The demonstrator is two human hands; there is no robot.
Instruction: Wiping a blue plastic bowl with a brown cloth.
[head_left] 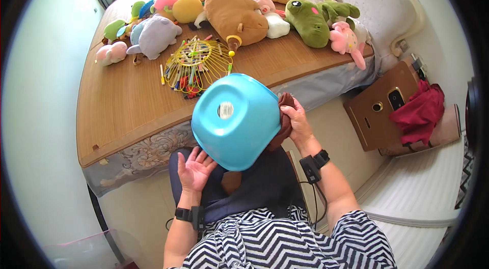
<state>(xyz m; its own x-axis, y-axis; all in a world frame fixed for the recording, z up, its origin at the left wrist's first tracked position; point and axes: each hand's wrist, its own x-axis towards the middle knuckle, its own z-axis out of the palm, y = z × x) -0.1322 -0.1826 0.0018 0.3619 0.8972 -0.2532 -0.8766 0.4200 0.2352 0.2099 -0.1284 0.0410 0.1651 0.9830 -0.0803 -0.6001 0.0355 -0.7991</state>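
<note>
A light-blue plastic basin (247,129) is tilted over my lap, its underside with a whitish round sticker facing up. My right hand (299,122) is closed on a brown cloth (279,137) at the basin's right rim; the fingers behind the cloth are hidden. Palm up, my left hand (196,170) is open with its fingers spread, close to the basin's lower left edge. Whether those fingertips touch the basin I cannot tell. The inside of the basin is out of sight.
Ahead is a bed with a brown mat (122,111). On it lie a yellow wire basket (220,65) with several pens and many plush toys, including a brown one (232,12) and a green one (308,24). To the right, a red cloth (418,111) drapes over a brown cabinet (369,121).
</note>
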